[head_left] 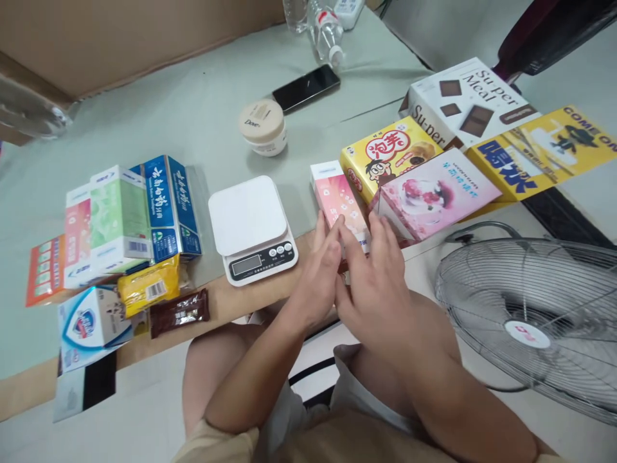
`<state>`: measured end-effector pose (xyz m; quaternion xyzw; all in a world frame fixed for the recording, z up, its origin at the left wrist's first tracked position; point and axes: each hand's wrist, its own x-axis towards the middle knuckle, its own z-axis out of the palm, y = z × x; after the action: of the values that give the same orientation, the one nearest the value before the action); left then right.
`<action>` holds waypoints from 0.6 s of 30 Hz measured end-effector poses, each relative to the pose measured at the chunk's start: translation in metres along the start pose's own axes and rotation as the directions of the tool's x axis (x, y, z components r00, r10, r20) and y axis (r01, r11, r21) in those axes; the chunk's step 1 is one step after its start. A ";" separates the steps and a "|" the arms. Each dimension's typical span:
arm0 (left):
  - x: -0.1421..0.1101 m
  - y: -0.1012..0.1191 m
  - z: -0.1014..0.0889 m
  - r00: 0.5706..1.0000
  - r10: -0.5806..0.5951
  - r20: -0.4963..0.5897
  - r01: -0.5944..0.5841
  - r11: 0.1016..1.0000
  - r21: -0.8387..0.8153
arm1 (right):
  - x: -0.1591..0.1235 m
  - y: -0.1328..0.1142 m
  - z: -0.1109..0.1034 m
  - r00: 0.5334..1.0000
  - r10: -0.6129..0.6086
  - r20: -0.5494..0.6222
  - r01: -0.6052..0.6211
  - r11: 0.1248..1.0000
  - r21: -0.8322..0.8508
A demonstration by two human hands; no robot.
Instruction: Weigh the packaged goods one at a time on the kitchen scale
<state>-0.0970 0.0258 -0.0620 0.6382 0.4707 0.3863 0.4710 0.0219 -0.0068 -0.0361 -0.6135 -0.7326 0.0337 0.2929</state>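
Forearms (457, 399) are slanting inward, left hand (315, 280) and right hand (380, 286) sitting close, fingers (354, 245) loosely spread over the coral carton (336, 191), right of the scale (248, 218). Contact isn't showing clearly; gripping both long sides should be steadying it.

Jar (263, 132) behind scale (248, 215), box (336, 188) at right

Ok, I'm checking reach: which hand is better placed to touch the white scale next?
Probably the left hand: it lies nearer the scale, while the right hand is farther over, near the larger pink box.
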 end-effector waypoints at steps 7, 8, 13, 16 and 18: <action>-0.003 0.014 -0.005 1.000 0.018 0.002 -0.018 0.983 0.180 | -0.002 -0.002 -0.030 0.992 -0.070 0.108 0.068 0.998 0.018; -0.003 0.013 -0.005 1.000 0.015 -0.011 -0.013 0.988 0.157 | -0.001 -0.001 -0.031 0.988 -0.050 0.143 0.045 0.998 0.036; 0.000 0.005 0.001 1.000 0.010 -0.010 -0.009 0.997 0.083 | 0.004 0.002 -0.029 0.961 0.063 0.268 -0.060 0.998 -0.020; 0.002 0.005 0.003 1.000 0.012 -0.002 -0.012 0.998 0.063 | 0.005 0.002 -0.028 0.950 0.085 0.302 -0.083 0.996 -0.017; 0.002 0.006 0.004 1.000 0.011 0.006 -0.011 0.998 0.061 | 0.005 0.003 -0.028 0.955 0.086 0.285 -0.088 0.996 -0.005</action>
<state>-0.0917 0.0258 -0.0566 0.6559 0.4777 0.3725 0.4503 0.0371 -0.0100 -0.0125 -0.6327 -0.7393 0.1376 0.1849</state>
